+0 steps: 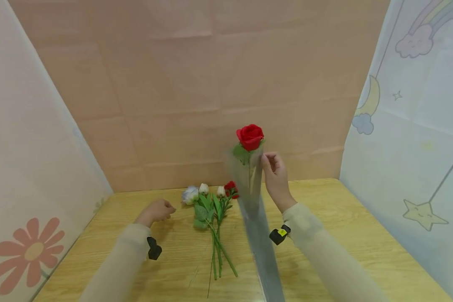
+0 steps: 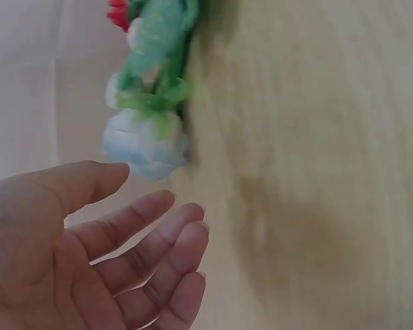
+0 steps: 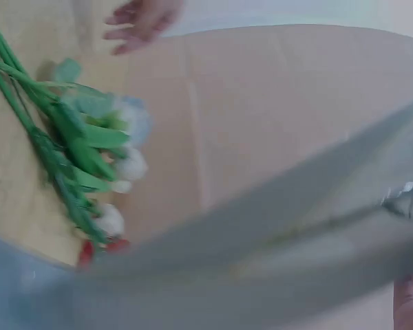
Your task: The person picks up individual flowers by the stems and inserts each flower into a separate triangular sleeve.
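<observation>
A red rose (image 1: 250, 137) with green leaves stands upright in a clear plastic flower sleeve (image 1: 249, 191). My right hand (image 1: 277, 179) pinches the sleeve's right edge just below the bloom. In the right wrist view the sleeve (image 3: 275, 254) crosses the foreground with a stem inside, and only a bit of that hand shows at the lower right. My left hand (image 1: 157, 211) hangs over the table with loosely bent fingers, holding nothing. Nearest to it is a pale blue flower (image 2: 144, 141), just past the thumb in the left wrist view.
On the wooden table (image 1: 313, 235) lie several stems in a loose bunch: two white buds (image 1: 204, 188), a small red flower (image 1: 231, 188) and green stems (image 1: 217, 247) crossing toward me. A long greyish strip of plastic film (image 1: 262, 247) runs to the front edge. Cloth walls enclose the table.
</observation>
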### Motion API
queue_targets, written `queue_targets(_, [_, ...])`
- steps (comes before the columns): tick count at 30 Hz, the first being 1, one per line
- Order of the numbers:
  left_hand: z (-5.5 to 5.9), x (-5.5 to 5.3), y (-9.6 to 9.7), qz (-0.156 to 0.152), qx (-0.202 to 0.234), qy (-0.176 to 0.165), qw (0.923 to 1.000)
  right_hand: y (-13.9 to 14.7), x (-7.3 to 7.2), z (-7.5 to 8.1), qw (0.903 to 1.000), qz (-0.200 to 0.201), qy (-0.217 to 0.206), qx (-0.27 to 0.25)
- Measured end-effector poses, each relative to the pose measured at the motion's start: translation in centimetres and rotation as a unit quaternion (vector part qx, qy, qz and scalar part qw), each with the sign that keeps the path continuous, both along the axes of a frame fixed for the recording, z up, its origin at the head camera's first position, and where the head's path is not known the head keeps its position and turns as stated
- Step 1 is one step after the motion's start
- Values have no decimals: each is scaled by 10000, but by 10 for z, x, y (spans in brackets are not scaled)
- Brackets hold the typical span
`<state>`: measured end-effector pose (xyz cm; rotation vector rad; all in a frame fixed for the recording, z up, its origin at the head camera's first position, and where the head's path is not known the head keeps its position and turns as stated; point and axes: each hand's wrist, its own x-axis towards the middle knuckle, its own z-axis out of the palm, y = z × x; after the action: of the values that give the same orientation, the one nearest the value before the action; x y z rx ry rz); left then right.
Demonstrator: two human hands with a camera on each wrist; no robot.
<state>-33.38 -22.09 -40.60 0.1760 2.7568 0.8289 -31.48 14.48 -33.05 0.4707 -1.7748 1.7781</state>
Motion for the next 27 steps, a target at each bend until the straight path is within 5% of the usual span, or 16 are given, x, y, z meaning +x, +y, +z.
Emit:
queue_targets(8, [-18,5,-4,81,155,-49,9998,34,8,57,9908,-951,958,-88])
queue_targets(14, [-22,8,-4,144,247,-25,9996,76,8,95,9877,-1311,349,772])
queue_targets(19, [-27,8,-6,200,349,-43,9992,107,1,102,9813,-1270,-460,1371])
queue_targets(21, [-28,8,-7,215,354,-15,9991,116,-4,98,9682,-1432,-834,1876])
queue_targets(27, [-29,9,-9,276,323,36,9991,139,-32,58,9004,-1649,-2099,3434])
